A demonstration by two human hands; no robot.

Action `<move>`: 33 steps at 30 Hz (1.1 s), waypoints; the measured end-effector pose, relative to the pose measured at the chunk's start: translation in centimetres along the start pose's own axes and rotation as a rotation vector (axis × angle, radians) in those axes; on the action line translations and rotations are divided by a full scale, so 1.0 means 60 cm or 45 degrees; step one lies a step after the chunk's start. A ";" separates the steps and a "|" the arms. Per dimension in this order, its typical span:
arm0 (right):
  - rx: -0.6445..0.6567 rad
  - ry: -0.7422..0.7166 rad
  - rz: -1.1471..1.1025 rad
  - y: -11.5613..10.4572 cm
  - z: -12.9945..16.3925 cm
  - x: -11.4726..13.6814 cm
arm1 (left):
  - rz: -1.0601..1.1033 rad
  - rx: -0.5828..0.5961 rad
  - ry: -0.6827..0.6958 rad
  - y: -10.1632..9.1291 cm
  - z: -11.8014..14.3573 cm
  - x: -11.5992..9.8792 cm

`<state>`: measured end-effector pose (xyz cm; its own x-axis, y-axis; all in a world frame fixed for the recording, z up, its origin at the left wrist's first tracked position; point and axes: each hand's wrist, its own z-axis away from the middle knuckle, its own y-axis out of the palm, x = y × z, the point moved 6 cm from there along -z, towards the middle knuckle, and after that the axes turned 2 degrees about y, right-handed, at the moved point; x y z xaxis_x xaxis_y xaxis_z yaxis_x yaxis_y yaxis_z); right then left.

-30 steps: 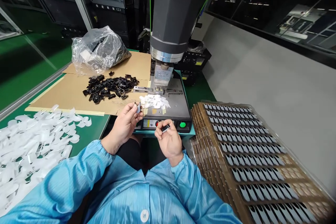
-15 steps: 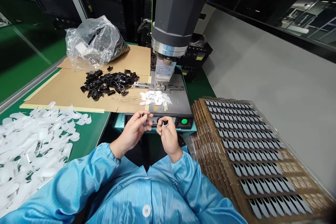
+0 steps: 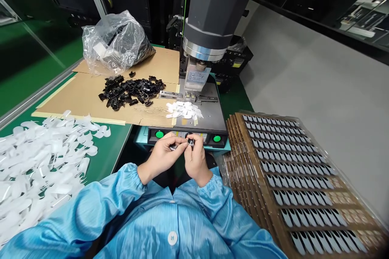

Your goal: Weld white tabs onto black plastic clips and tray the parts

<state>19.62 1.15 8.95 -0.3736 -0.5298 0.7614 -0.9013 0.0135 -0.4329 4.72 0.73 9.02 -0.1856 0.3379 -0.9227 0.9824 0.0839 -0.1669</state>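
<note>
WORKSTATION STATUS: TWO-HANDED GRIP

A tall, dark-grey, faceted press head with a silver metal ring point(image 3: 212, 16) is standing over a flat grey metal bed point(image 3: 211, 110). On the person's right, a stack of brown translucent plastic trays point(image 3: 243, 170) is carrying rows of grey-and-black parts point(image 3: 314, 218). On the left, a wide heap of translucent white plastic pieces point(image 3: 39, 170) is covering part of a green tabletop point(image 3: 117, 139). Beyond it, a brown cardboard sheet point(image 3: 71, 101) is supporting a clear plastic bag point(image 3: 121, 44) and a heap of glossy black curved parts point(image 3: 130, 92). A small white pile point(image 3: 184, 110) is lying on the bed.

Before the bed, the right hand point(image 3: 197, 160) is pinching a small black curved part point(image 3: 190, 142), fingers nearly closed. The left hand point(image 3: 162, 156) is holding a small grey-and-dark piece point(image 3: 173, 147), mostly hidden, between thumb and fingers. Its fingertips are reaching the black part; I cannot tell whether they are touching it.
</note>
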 end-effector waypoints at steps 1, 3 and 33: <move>-0.002 -0.010 0.009 0.000 0.000 0.001 | -0.002 -0.004 0.010 0.000 0.000 -0.001; -0.008 -0.033 0.024 -0.001 0.000 0.003 | -0.017 -0.009 0.027 0.000 0.001 -0.004; -0.031 -0.241 0.052 0.003 -0.039 0.010 | 0.304 0.068 -0.278 0.009 -0.027 0.006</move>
<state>18.75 2.84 10.47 -0.3643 -0.6783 0.6381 -0.8920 0.0574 -0.4483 5.12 2.44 9.16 0.0530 0.1325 -0.9898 0.9984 -0.0249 0.0501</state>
